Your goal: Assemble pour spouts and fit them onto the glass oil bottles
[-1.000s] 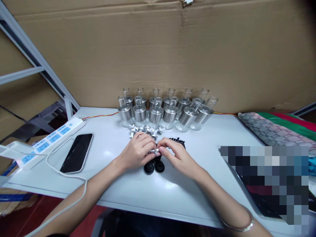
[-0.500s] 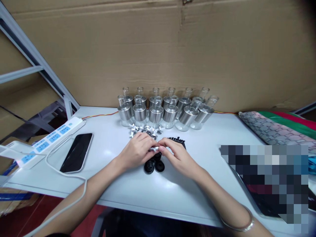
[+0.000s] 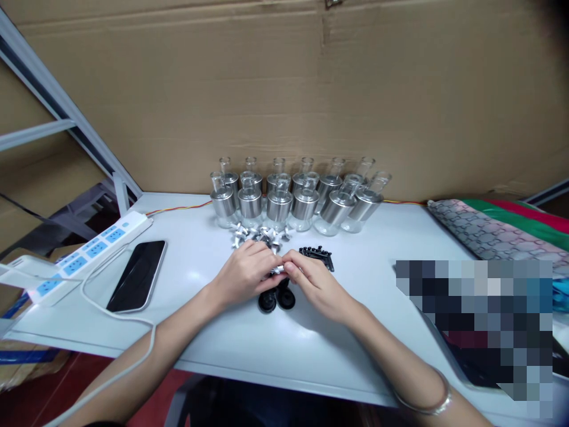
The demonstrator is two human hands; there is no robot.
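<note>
- Pinching small silver fitting (image 3: pixel 278 270) between left hand (image 3: pixel 246 274) and right hand (image 3: pixel 311 283), fingertips closed, above black caps (image 3: pixel 275 298) at table (image 3: pixel 249 338) centre.
- No readable writing.
- Hands unmoved since earlier frame.

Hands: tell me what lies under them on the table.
Under the left hand and right hand lie black round caps; their fingers pinch a small silver part. Anything beneath the palms is hidden.
</note>
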